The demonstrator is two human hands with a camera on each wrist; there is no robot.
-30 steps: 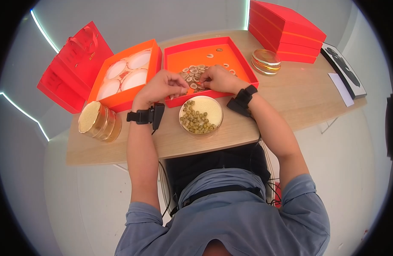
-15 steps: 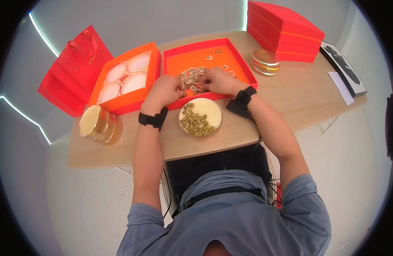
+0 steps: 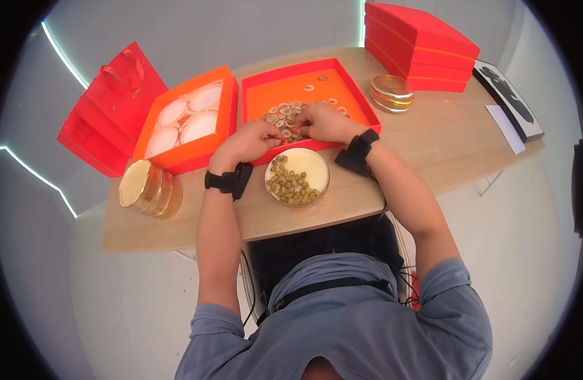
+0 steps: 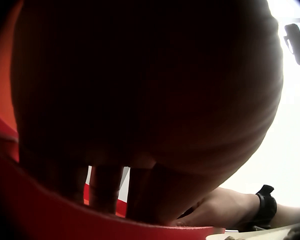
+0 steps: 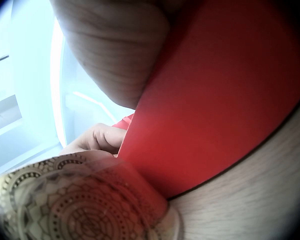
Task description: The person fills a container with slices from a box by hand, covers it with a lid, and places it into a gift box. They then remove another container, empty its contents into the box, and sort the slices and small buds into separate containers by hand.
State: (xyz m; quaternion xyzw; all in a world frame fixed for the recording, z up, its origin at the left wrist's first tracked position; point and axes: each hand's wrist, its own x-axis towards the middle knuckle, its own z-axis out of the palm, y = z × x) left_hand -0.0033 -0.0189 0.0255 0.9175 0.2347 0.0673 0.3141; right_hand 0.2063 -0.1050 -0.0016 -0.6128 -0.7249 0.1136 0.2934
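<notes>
Inside a shallow red box (image 3: 285, 81) with an orange floor lies a pile of thin, round, tan dried slices (image 3: 282, 113). My left hand (image 3: 250, 140) reaches over the box's front wall, its fingers pointing down at the near edge of the pile. From the other side my right hand (image 3: 327, 123) bends its fingers into the slices. I cannot tell whether either hand pinches a slice. Right in front of the box stands a clear container (image 3: 309, 166) with a cream-coloured top, partly covered by small greenish-brown balls (image 3: 291, 188). Its patterned wall (image 5: 90, 210) shows in the right wrist view.
Left of the box stands an orange box (image 3: 153, 155) with white round containers. Gold-lidded stacked jars (image 3: 155, 193) are at the front left, a red gift bag (image 3: 114, 101) behind. To the right are a round clear container (image 3: 391, 95), stacked red boxes (image 3: 424, 54) and a black-and-white case (image 3: 510, 101).
My left hand has shifted right and its fingers have come down towards the near slices; its wrist has turned a little. My right hand stays at the pile.
</notes>
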